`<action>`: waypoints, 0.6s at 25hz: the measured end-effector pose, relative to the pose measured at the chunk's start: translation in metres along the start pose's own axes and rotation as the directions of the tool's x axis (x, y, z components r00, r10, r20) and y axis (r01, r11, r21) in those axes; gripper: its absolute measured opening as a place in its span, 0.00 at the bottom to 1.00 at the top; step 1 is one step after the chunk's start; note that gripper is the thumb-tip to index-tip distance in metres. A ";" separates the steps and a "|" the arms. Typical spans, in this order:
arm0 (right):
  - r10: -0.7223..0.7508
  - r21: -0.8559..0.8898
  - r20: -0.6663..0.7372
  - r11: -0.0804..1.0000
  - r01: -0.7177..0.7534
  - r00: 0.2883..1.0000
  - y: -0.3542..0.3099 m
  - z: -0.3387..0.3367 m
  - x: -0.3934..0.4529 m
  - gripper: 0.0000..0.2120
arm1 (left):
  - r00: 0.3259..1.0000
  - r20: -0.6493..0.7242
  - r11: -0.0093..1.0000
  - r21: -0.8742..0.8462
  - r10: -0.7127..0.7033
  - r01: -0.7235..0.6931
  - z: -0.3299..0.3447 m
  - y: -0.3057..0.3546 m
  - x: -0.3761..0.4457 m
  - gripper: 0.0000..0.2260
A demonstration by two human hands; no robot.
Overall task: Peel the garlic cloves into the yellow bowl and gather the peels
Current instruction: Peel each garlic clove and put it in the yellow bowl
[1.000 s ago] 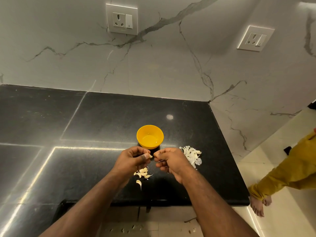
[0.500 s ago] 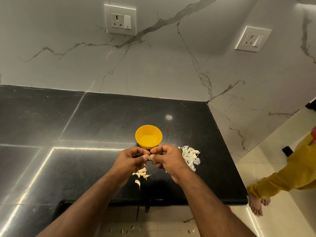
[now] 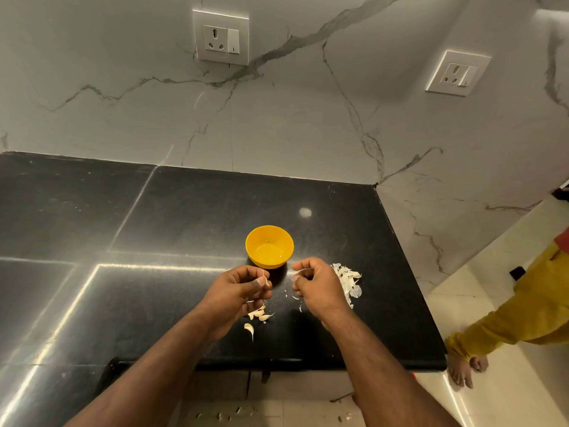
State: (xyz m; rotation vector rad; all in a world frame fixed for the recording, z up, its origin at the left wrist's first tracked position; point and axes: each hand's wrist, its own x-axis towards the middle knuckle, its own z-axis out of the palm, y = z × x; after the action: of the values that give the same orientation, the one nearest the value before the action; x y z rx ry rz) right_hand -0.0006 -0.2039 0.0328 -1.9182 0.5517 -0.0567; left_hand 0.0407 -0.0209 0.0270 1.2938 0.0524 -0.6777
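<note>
The yellow bowl [image 3: 269,246] stands on the black counter [image 3: 184,217], just beyond my hands. My left hand [image 3: 237,289] pinches a garlic clove [image 3: 265,278] between thumb and fingers. My right hand [image 3: 317,288] is a short way to the right with its fingers curled; a scrap of peel seems pinched at its fingertips, too small to be sure. Several unpeeled cloves [image 3: 257,315] lie below my left hand. A pile of white peels [image 3: 349,280] sits right of my right hand. Small peel bits [image 3: 294,297] lie between the hands.
The counter's front edge is just below my wrists and its right edge ends near the peel pile. A person in yellow trousers [image 3: 529,309] stands barefoot on the floor at the right. Peel scraps litter the floor tiles [image 3: 228,414] below.
My hands were joined on the clove in front of the bowl; now they have pulled apart, the right hand moving right, the clove staying in the left.
</note>
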 end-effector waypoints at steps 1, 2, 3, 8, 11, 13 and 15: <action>-0.018 -0.094 -0.031 0.995 0.015 0.999 0.004 -0.004 0.001 0.13 | 1.000 -0.004 1.000 -0.005 -0.012 0.012 0.001 -0.001 0.000 0.05; -0.041 -0.193 -0.037 0.981 0.034 0.998 0.005 -0.008 0.002 0.15 | 1.000 -0.006 1.000 -0.010 -0.023 0.023 0.002 -0.001 0.000 0.06; -0.071 -0.259 -0.022 0.964 0.063 0.997 0.004 -0.010 0.000 0.17 | 0.999 -0.012 0.999 -0.018 -0.035 0.034 0.003 -0.001 0.000 0.06; -0.269 -0.182 0.169 0.937 0.299 0.948 -0.014 -0.002 -0.015 0.18 | 0.997 -0.010 0.997 -0.015 -0.075 0.075 0.004 -0.004 0.006 0.05; -0.247 -0.180 0.179 0.943 0.278 0.952 -0.012 0.006 -0.015 0.14 | 0.997 0.022 0.997 -0.027 -0.072 0.073 0.005 -0.006 0.008 0.05; -0.212 -0.173 0.143 0.956 0.235 0.967 -0.010 0.008 -0.015 0.07 | 0.998 0.026 0.998 -0.023 -0.063 0.064 0.005 -0.005 0.007 0.06; -0.196 -0.204 0.123 0.954 0.218 0.973 -0.011 0.008 -0.016 0.02 | 0.999 0.031 0.999 -0.010 -0.036 0.036 0.004 -0.003 0.005 0.06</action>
State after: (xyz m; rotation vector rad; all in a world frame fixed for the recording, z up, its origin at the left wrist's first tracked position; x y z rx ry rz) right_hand -0.0083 -0.1873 0.0424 -2.1734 0.2948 -0.0353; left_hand 0.0414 -0.0270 0.0235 1.2743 0.0542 -0.7272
